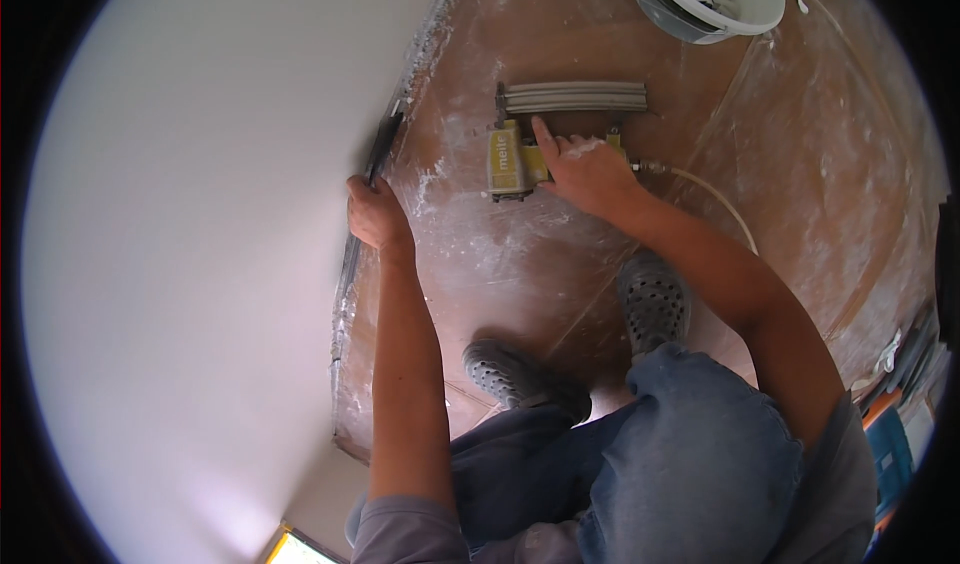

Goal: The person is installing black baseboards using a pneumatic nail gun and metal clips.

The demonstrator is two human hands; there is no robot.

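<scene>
My right hand [592, 176] is wrapped round the handle of a yellow-green pneumatic nail gun [506, 160], with its index finger stretched out. The gun's long grey ridged magazine [575, 97] lies on the far side of the hand. A pale air hose [735, 211] runs from the handle's end toward the right. At the foot of the white wall, my left hand [378, 214] is closed on a narrow dark strip [383, 144], with thumb and fingers pinched on it. The strip lies along the wall's lower edge, and its far end reaches past my hand.
A white bucket [765, 4] with several small pieces in it stands at the far right. The white wall [190, 214] fills the left side. Dusty brown sheeting [560, 249] covers the floor, and my grey clogs [655, 299] rest on it. Tools and a teal case [890, 454] lie at lower right.
</scene>
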